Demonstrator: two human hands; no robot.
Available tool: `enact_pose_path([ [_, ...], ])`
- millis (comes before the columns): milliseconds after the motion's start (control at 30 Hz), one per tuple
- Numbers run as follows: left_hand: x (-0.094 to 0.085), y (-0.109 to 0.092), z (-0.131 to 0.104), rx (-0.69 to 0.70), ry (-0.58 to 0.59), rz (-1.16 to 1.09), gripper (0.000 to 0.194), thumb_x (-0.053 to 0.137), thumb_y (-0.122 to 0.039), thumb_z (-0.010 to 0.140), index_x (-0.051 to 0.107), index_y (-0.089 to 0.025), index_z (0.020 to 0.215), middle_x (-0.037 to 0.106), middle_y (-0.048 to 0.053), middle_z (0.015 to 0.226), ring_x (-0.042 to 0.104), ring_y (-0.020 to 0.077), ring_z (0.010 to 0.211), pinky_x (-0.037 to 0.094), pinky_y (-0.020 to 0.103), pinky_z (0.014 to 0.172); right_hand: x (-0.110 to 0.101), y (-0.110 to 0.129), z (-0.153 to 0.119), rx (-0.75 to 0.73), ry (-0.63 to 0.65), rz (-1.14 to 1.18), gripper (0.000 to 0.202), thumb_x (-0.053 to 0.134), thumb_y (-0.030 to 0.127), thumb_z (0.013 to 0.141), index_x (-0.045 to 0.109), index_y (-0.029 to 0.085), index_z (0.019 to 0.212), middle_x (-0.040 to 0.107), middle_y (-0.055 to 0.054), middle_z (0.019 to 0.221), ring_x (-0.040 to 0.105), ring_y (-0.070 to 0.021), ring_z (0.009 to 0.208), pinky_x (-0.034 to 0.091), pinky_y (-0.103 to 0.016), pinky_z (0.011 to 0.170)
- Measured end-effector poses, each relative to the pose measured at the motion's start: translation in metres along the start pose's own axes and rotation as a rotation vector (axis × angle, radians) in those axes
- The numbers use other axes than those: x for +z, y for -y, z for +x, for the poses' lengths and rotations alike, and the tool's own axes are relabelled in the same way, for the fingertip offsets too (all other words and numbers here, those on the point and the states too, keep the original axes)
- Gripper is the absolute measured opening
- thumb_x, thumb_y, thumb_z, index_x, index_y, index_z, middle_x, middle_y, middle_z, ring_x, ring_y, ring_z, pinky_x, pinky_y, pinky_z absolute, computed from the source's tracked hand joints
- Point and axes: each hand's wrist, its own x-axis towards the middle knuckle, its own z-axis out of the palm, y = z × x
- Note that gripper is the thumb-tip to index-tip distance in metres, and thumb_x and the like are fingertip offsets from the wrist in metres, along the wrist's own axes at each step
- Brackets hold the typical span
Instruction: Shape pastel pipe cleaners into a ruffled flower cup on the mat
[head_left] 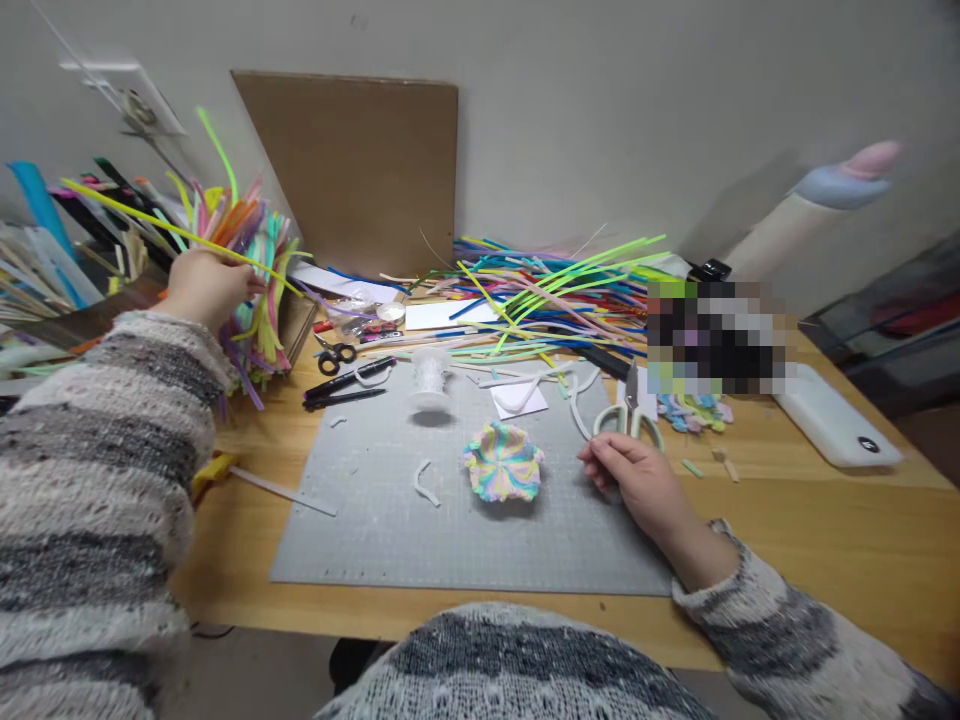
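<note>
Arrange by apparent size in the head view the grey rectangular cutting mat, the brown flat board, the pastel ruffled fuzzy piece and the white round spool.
1. Grey cutting mat
2. Brown board, standing farther back
3. Pastel ruffled piece
4. White spool

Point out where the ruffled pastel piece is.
In the head view, the ruffled pastel piece lies on the gray mat, left of the right hand, right of a curved white strip.

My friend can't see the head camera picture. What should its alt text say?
A person's left hand is at a bundle of colorful strips, and the right hand is by pale-handled scissors. A ruffled pastel piece sits on a gray mat.
</note>
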Motion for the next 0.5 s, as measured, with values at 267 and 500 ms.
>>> enact_pose_path([
  [267, 0.013, -0.002, -0.020, 0.163, 0.271, 0.318, 0.019, 0.061, -0.025, 0.075, 0.067, -0.011, 0.084, 0.066, 0.004, 0.075, 0.056, 0.0171, 0.074, 0.045, 0.027, 0.074, 0.009, 0.020, -0.011, -0.133, 0.086, -0.077, 0.034, 0.055, 0.049, 0.085, 0.065, 0.018, 0.074, 0.060, -0.002, 0.061, 0.053, -0.0107, 0.054, 0.042, -0.023, 0.049],
  [500, 0.040, 0.006, -0.042, 0.402, 0.254, 0.398, 0.032, 0.043, -0.030, 0.085, 0.067, -0.012, 0.096, 0.067, 0.011, 0.096, 0.058, 0.0236, 0.088, 0.043, 0.030, 0.077, 0.092, 0.121, 0.028, -0.683, 0.577, -0.365, 0.021, 0.053, 0.023, 0.088, 0.064, 0.017, 0.104, 0.068, -0.005, 0.093, 0.060, -0.0129, 0.079, 0.048, -0.027, 0.070],
])
